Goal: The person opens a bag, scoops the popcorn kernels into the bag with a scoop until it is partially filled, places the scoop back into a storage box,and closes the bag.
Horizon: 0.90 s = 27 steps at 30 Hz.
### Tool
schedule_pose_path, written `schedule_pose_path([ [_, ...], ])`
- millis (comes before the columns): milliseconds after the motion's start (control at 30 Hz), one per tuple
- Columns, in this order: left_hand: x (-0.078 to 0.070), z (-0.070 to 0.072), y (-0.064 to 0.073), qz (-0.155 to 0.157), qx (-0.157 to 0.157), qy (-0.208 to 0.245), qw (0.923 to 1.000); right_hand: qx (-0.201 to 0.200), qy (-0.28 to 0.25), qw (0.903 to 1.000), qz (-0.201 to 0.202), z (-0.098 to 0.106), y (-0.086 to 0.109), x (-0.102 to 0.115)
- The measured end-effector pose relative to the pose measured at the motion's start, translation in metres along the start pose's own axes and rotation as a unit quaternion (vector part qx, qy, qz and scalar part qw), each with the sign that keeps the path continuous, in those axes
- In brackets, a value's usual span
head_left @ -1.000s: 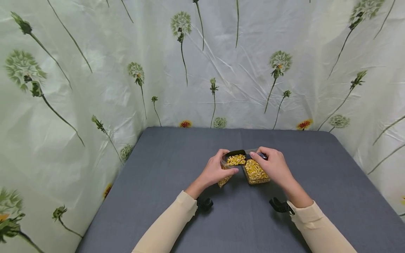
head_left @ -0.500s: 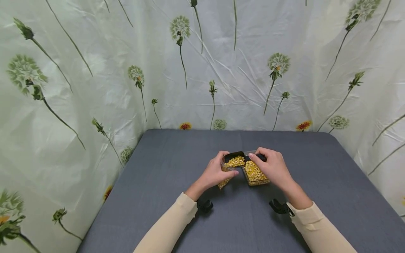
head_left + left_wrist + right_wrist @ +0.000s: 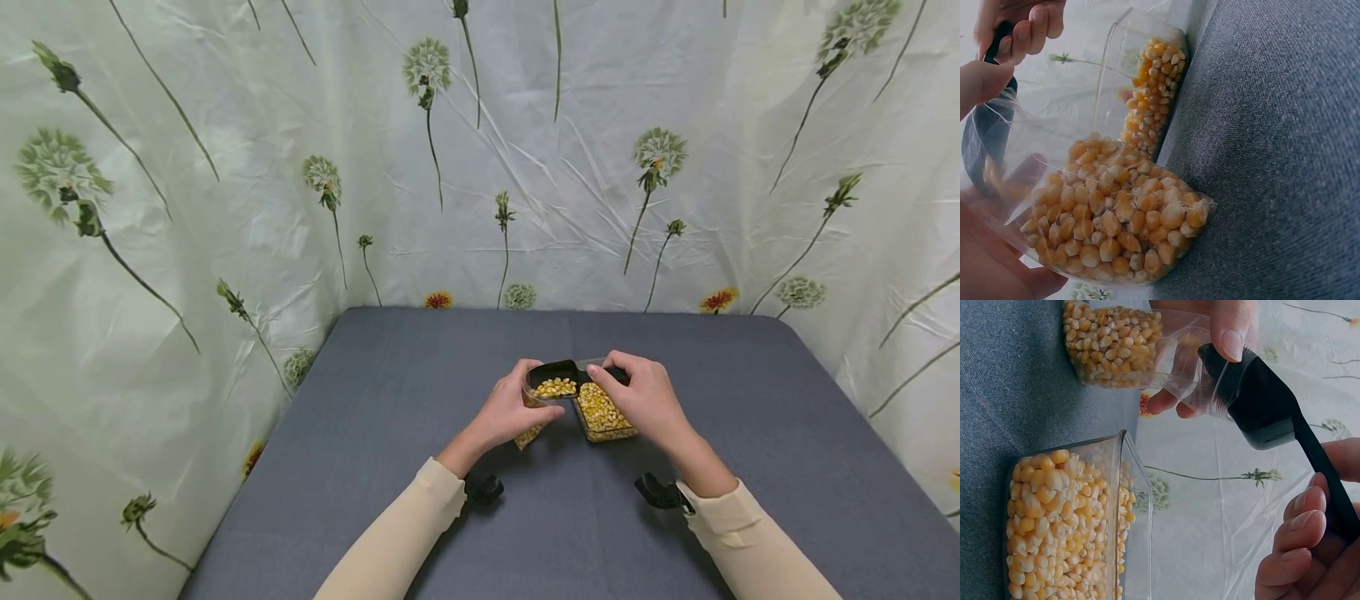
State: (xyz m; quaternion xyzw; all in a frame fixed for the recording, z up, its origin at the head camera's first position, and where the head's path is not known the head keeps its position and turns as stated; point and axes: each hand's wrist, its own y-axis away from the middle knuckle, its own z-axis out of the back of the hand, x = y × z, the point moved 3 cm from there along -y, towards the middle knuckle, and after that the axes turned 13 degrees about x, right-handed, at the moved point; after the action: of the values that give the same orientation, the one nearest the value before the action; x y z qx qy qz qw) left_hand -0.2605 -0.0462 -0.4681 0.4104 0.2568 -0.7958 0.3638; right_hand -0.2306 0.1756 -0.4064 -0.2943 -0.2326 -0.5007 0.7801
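My left hand [image 3: 498,412] grips a clear plastic bag [image 3: 1110,219] near its mouth, thumb on the near side. Corn kernels fill the bag's lower part, down close to the cloth. With my right hand [image 3: 651,396] I hold a black scoop [image 3: 1266,409] by its handle. The scoop's front end is inside the bag's mouth, tilted toward it, with yellow kernels [image 3: 556,387] in its bowl. Below my right hand stands a clear rectangular container [image 3: 1124,442], well filled with corn kernels; my hand hides part of it in the head view.
A grey cloth [image 3: 420,367] covers the table. Behind it and to the sides hangs a pale curtain [image 3: 600,167] with a dandelion print. Black wrist straps [image 3: 663,492] sit at both cuffs.
The scoop has tipped further toward the bag, and fewer kernels show in its bowl, gathered toward the near edge. Both hands stay in nearly the same place.
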Motion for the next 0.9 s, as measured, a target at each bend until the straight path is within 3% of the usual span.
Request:
schedule_pose_path([
  [900, 0.0059, 0.0009, -0.0031, -0.004, 0.006, 0.002, 1.0, -0.007, 0.0, 0.9999, 0.008, -0.0009, -0.0014, -0.0016],
])
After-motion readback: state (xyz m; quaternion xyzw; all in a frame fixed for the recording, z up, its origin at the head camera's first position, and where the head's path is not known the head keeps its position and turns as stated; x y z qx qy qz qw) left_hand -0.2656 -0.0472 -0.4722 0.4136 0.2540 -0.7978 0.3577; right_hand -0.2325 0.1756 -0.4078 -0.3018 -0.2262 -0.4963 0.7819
